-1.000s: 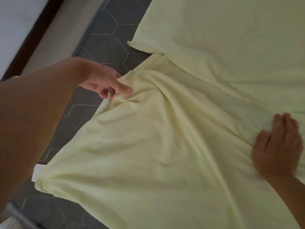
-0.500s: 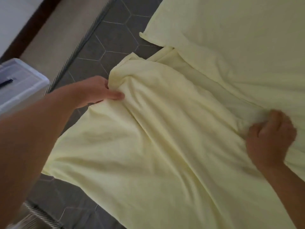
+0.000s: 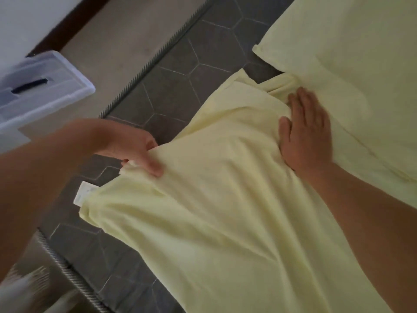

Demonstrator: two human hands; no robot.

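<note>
since half a second ago the right hand [image 3: 304, 134] has been shifted from 4 o'clock up toward 1 o'clock and is now pressed flat, fingers straight, on the pale yellow cotton sheet [image 3: 203, 222]. the sheet's edge is pinched at 9 o'clock by the left hand [image 3: 135, 147], the cloth being spread over the grey hexagon-patterned mat [image 3: 180, 75]. a clear plastic storage box [image 3: 45, 86] is seen at 10 o'clock.

We count two bare hands: one left hand [image 3: 133, 147], one right hand [image 3: 304, 132]. Pale yellow soft cloth [image 3: 214, 222] next, one piece or two, we cannot tell. One white rectangular label [image 3: 84, 195]. One dark grey hexagon-patterned mat [image 3: 180, 71], and past its left edge, one translucent plastic box [image 3: 45, 86].
</note>
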